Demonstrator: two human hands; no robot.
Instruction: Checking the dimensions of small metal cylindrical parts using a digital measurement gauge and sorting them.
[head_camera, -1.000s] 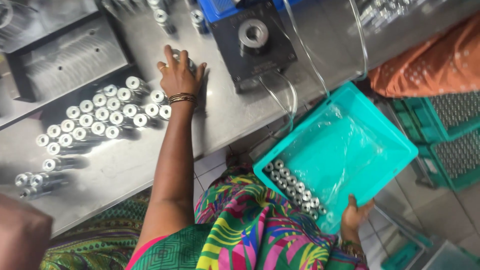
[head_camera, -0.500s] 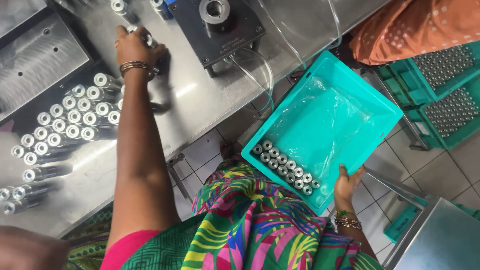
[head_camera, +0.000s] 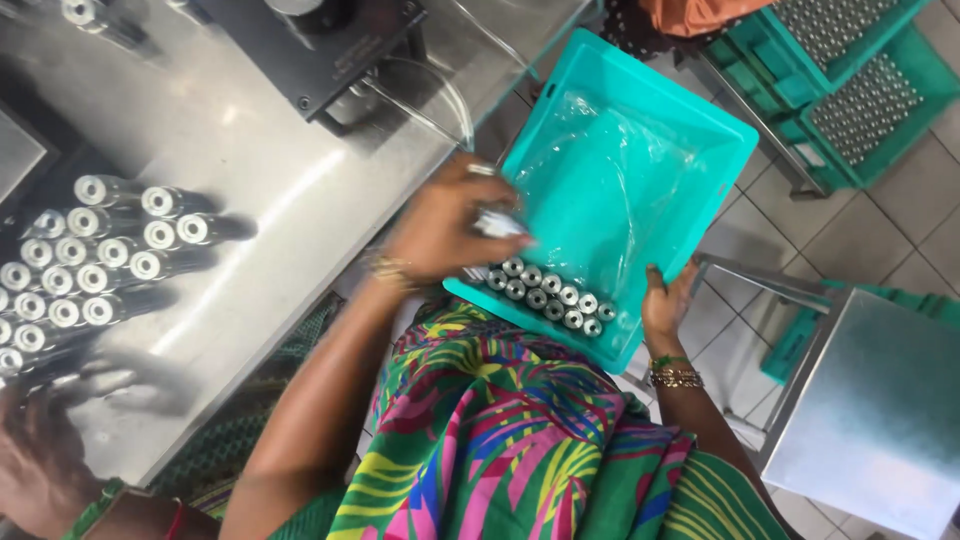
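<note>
Over the teal tray's (head_camera: 690, 150) near-left corner, my left hand (head_camera: 450, 225) hovers with fingers curled around small shiny metal parts (head_camera: 497, 222), blurred, so I cannot tell how many. Just beneath it, two short rows of silver cylinders (head_camera: 550, 293) lie along the tray's low edge, on a clear plastic liner (head_camera: 610, 170). My right hand (head_camera: 668, 305) clamps the tray's near-right rim, thumb on top, holding the tray tilted off the worktop (head_camera: 250, 180) edge. On the worktop to the left, more silver cylinders stand grouped (head_camera: 95, 260). Another person's hand (head_camera: 40, 470) rests at the lower left.
</note>
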